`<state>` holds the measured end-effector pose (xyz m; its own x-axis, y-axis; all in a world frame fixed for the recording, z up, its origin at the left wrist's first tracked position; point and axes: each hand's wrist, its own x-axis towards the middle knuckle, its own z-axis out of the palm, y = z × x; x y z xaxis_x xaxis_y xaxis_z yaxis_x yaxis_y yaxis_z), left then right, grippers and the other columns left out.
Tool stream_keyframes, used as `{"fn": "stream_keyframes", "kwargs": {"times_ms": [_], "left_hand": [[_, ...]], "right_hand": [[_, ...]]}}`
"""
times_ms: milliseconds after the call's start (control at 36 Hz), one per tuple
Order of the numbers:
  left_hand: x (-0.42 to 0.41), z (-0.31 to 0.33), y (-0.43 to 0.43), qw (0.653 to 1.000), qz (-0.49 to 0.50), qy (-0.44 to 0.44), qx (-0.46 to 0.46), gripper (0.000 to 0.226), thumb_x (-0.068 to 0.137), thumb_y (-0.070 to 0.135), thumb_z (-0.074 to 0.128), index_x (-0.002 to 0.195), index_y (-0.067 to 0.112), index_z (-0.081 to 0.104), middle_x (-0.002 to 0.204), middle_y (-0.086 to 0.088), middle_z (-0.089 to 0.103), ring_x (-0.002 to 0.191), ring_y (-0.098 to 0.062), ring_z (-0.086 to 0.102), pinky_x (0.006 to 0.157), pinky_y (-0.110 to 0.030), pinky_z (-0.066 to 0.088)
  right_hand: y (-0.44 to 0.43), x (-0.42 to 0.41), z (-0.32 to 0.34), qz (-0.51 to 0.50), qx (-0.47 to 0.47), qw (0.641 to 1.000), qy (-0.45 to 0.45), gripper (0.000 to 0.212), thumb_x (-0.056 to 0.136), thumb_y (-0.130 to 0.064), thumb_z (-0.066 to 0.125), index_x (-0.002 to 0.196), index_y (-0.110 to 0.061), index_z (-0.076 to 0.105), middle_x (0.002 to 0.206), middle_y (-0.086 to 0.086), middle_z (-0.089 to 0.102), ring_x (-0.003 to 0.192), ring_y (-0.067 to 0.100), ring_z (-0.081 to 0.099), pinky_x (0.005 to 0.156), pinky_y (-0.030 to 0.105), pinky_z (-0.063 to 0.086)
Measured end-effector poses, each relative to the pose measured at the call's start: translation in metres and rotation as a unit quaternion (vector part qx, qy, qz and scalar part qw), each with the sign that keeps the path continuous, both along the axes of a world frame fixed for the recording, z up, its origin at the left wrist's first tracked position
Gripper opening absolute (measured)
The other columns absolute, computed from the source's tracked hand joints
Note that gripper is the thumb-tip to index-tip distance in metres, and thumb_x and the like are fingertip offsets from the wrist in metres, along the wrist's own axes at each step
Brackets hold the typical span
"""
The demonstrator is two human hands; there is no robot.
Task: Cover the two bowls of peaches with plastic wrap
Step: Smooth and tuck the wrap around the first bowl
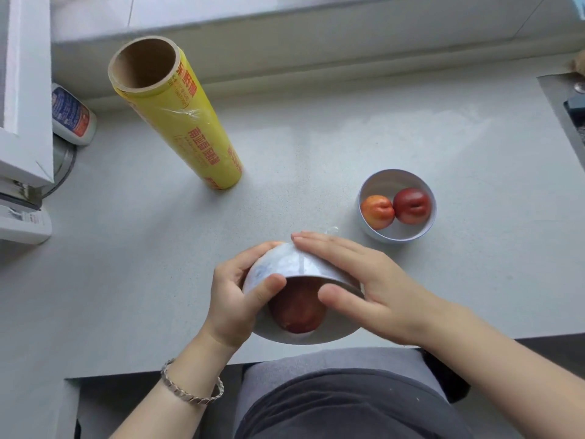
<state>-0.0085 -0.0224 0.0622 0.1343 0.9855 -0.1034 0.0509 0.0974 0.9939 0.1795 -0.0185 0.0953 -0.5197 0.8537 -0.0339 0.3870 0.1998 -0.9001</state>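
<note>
The person is tipping the near bowl (285, 264) toward themselves at the near edge of the counter (316, 147). That is probably so the plastic wrap (331, 230) can be smoothed down its outer wall. The left hand (234, 296) is curling round the bowl's left side to steady it. The right hand (364, 280) is lying flat, fingers straight and together, pressing the film down. A peach (297, 315) is showing hazily inside. The far bowl (380, 236), to the right, is waiting uncovered with its two peaches (377, 211). The roll (186, 128) is standing upright, far left.
</note>
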Motion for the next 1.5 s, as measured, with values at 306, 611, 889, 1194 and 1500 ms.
{"fn": "stream_keyframes", "kwargs": {"times_ms": [306,611,889,1194,1500], "left_hand": [[0.003,-0.006,-0.002,0.999,-0.014,-0.018,-0.037,0.064,0.062,0.072,0.066,0.092,0.015,0.073,0.091,-0.005,0.072,0.087,-0.02,0.065,0.077,-0.028,0.049],[0.018,0.005,0.004,0.93,0.157,-0.123,-0.309,0.053,0.066,0.056,0.068,0.091,0.009,0.073,0.1,-0.015,0.071,0.095,-0.029,0.067,0.092,-0.044,0.049],[0.012,0.002,0.023,0.924,0.098,-0.087,-0.358,0.045,0.093,0.055,0.033,0.104,0.027,0.067,0.1,0.002,0.073,0.095,-0.016,0.068,0.077,-0.032,0.054],[0.014,-0.031,0.033,0.89,0.208,-0.055,-0.402,0.054,0.094,0.058,0.027,0.124,0.023,0.055,0.111,-0.004,0.068,0.101,-0.022,0.064,0.077,-0.036,0.055],[0.016,-0.066,0.111,0.885,0.295,-0.001,-0.36,0.045,0.095,0.054,0.035,0.107,0.017,0.058,0.103,-0.009,0.065,0.1,-0.034,0.062,0.083,-0.049,0.053]], "right_hand": [[-0.008,0.007,-0.018,-0.111,-0.258,0.953,0.118,0.055,0.051,-0.051,0.068,0.103,-0.034,0.062,0.102,-0.012,0.069,0.097,0.003,0.063,0.083,0.021,0.049],[-0.003,0.012,-0.029,-0.165,-0.424,0.851,0.262,0.054,0.073,-0.05,0.061,0.109,-0.01,0.066,0.114,0.013,0.067,0.106,0.024,0.063,0.083,0.032,0.053],[0.019,-0.01,-0.043,-0.334,-0.435,0.796,0.257,0.033,0.086,-0.045,0.047,0.098,-0.023,0.068,0.108,0.008,0.07,0.092,0.02,0.066,0.083,0.033,0.049],[0.041,-0.026,-0.069,-0.331,-0.419,0.82,0.206,0.038,0.088,-0.046,0.046,0.099,-0.018,0.069,0.103,0.012,0.07,0.096,0.025,0.065,0.082,0.033,0.05],[0.085,-0.001,-0.082,-0.265,-0.33,0.906,-0.027,0.017,0.093,-0.023,0.047,0.089,-0.016,0.062,0.096,0.005,0.068,0.094,0.018,0.064,0.092,0.036,0.047]]}}
